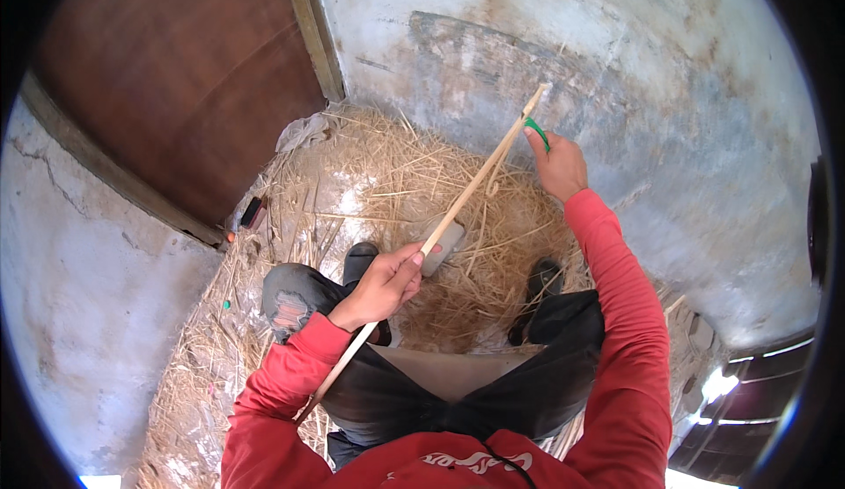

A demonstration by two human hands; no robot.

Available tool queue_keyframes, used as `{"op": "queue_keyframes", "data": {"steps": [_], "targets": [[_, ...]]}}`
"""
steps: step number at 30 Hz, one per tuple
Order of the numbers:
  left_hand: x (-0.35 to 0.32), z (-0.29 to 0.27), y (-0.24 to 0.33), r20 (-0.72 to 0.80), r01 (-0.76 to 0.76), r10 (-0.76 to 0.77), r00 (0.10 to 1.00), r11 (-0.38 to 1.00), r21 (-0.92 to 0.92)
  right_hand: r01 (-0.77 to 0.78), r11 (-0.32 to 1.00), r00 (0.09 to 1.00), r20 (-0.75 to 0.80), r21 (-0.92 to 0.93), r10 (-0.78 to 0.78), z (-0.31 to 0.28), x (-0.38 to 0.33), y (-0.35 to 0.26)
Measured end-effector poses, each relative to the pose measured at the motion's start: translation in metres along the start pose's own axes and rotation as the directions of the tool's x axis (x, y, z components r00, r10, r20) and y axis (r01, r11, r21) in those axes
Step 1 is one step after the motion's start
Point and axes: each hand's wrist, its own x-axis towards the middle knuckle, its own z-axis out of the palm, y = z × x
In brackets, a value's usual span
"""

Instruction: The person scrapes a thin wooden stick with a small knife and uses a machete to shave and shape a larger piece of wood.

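A long, pale wooden stick (475,184) slants from beside my left thigh up to the far right. My left hand (384,284) is wrapped round it near the middle, above my knees. My right hand (561,167), arm stretched forward, grips a small green-handled tool (538,130) against the stick near its far end. The tool's working edge is too small to make out. A thin curled shaving (494,181) hangs from the stick just below the tool.
Loose straw (414,159) covers the floor around my black shoes (544,276). A pale stone block (443,247) lies between my feet. A worn plaster wall (687,137) rises ahead and right; a brown door panel (185,75) is at left, near a small dark object (253,213).
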Motion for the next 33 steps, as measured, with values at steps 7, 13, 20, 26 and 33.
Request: {"op": "queue_keyframes", "data": {"steps": [7,13,20,26,33], "targets": [[-0.054,-0.018,-0.015,0.179,0.012,-0.009,0.984,1.0,-0.017,-0.387,0.917,0.784,-0.487,0.099,0.384,-0.082,0.078,0.216],[-0.017,-0.015,-0.011,-0.05,-0.062,0.06,0.997,0.998,-0.02,-0.16,0.96,0.947,-0.24,0.23,0.215,-0.064,0.007,0.114],[0.012,0.007,-0.006,-0.107,-0.046,0.048,0.993,0.999,0.016,0.175,0.946,0.967,0.132,0.272,-0.217,-0.038,-0.058,-0.025],[0.025,0.016,0.004,-0.043,-0.056,0.057,0.997,0.998,0.016,0.312,0.907,0.818,0.405,0.284,-0.408,-0.01,-0.112,-0.075],[0.021,0.016,-0.004,-0.098,0.031,-0.043,0.994,0.992,-0.12,0.356,0.913,0.84,0.36,0.201,-0.407,0.01,-0.091,-0.061]]}}
